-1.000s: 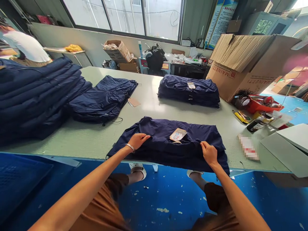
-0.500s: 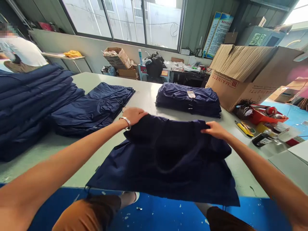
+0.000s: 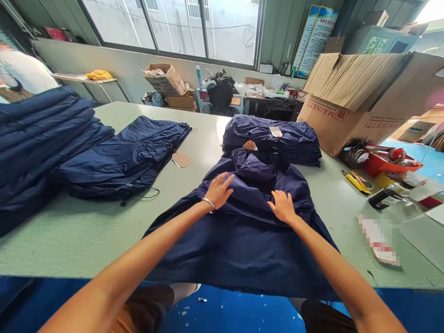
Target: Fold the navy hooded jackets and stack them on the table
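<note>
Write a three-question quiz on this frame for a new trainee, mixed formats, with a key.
1. True or false: the left hand and the right hand are both over the spread navy garment.

2. Multiple choice: which wrist wears the silver bracelet?
A) the right
B) the left
C) both

3. Fill in the blank: the brand name printed on the large cardboard box at the right of the picture is ____.

Key: 1. True. 2. B. 3. MAINETTI.
</note>
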Motion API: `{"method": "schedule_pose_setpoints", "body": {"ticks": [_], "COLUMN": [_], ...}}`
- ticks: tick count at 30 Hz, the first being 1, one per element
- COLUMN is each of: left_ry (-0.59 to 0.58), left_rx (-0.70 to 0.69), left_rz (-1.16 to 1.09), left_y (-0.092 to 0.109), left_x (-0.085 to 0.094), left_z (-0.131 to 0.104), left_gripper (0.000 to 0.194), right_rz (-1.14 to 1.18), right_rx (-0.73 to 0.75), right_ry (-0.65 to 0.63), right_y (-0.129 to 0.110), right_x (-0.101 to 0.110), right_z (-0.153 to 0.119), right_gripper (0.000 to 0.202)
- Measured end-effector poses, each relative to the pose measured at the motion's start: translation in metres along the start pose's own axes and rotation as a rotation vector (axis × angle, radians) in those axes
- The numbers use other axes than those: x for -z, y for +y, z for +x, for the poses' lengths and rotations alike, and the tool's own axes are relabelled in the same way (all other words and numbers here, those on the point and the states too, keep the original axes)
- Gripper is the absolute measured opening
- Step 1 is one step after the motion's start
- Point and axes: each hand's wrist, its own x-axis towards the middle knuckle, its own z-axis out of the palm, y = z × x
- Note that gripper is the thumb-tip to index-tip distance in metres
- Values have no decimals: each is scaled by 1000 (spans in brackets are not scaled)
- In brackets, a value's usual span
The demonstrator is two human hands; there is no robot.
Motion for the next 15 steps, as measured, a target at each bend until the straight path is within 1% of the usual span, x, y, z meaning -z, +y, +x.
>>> {"method": "schedule_pose_setpoints", "body": {"ticks": [1, 3, 5, 6, 8, 10, 12, 13, 15], "left_ry": [-37, -100, -150, -162, -164, -152, -122, -93, -17], "left_rx": [-53, -169, -254, -267, -243, -213, -216, -218, -206], "left_rz": [13, 42, 73, 86, 99, 94, 77, 66, 33], "left_y": [9, 29, 47, 55, 65, 69, 72, 74, 82], "left_x": [-10, -27, -42, -47, -53, -51, -43, -37, -25], "left_z": [-7, -15, -18, -18, -18, -20, -22, -24, -29], "left_gripper": [60, 65, 68, 66, 53, 37, 28, 29, 37], "right_rz": [34, 108, 165, 186, 209, 198, 147, 112, 53], "right_rx": [-47, -92, -75, -57, -38, -54, -67, -60, -22], "right_ry": [-19, -23, -22, -33, -59, -72, -74, -70, -31], "right_y": [-1, -2, -1, 1, 7, 14, 20, 22, 21], "right_x": [-10, -20, -18, -14, -4, 6, 16, 21, 32], "right_z": [-9, -20, -25, -27, -30, -33, -37, -38, -40], "right_gripper": [47, 47, 45, 44, 43, 45, 42, 37, 26]}}
